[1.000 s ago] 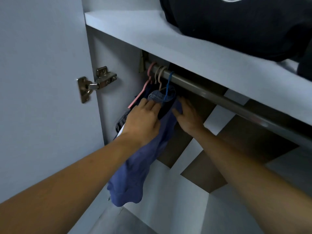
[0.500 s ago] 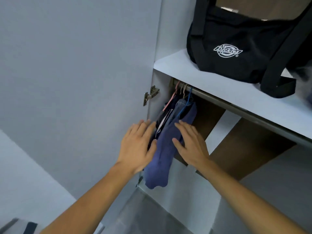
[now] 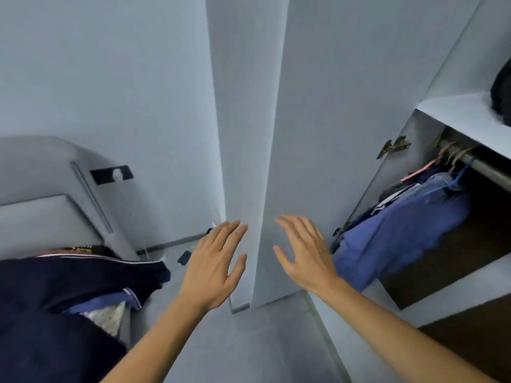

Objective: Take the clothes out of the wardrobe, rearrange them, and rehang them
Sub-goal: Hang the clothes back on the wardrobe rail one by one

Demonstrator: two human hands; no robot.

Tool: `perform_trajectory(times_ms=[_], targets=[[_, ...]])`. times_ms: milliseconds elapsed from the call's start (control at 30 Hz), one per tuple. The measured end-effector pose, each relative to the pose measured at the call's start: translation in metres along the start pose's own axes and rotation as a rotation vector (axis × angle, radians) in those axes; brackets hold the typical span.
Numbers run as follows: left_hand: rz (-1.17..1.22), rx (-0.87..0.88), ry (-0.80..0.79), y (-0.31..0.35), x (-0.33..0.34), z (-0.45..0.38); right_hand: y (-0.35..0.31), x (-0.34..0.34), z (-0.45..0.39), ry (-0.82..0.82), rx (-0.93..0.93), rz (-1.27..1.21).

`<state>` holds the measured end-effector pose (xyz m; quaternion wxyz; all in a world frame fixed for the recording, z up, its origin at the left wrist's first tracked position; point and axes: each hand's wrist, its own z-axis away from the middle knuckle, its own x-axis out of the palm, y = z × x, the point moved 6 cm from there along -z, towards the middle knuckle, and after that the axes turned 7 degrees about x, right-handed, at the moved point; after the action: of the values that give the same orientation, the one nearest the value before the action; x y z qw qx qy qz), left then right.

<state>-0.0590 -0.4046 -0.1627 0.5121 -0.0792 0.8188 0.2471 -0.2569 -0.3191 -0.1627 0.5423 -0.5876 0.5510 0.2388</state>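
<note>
Both hands hang empty at mid-frame, left hand (image 3: 214,264) and right hand (image 3: 304,254), fingers spread and straight, clear of everything. Lower left, dark clothes (image 3: 69,288) lie heaped on the bed (image 3: 36,214). Far right, a blue garment (image 3: 401,228) hangs from the wardrobe rail (image 3: 486,170). Likely between garments; the next move calls for reaching to the heap.

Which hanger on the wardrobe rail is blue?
The blue hanger, rightmost on the rail, carries the blue garment; the others, left of it, are pink or pale.
</note>
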Motion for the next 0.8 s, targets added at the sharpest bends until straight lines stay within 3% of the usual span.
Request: perform_trajectory(times_ms=[200, 400, 600, 800], targets=[[-0.195, -0.359, 0.107, -0.061, -0.085, 0.165, -0.155, 0.059, 0.022, -0.15, -0.276, -0.05], [-0.314, -0.706, 0.206, -0.076, -0.168, 0.366, -0.335, 0.119, 0.08, -0.275, -0.552, -0.144], [-0.448, -1.073, 0.279, -0.027, -0.222, 0.562, -0.501, 0.159, 0.182, -0.407, -0.86, -0.268], [-0.545, -1.442, 0.382, 0.071, -0.234, 0.717, -0.619, 0.178, 0.313, -0.573, -1.204, -0.373]])
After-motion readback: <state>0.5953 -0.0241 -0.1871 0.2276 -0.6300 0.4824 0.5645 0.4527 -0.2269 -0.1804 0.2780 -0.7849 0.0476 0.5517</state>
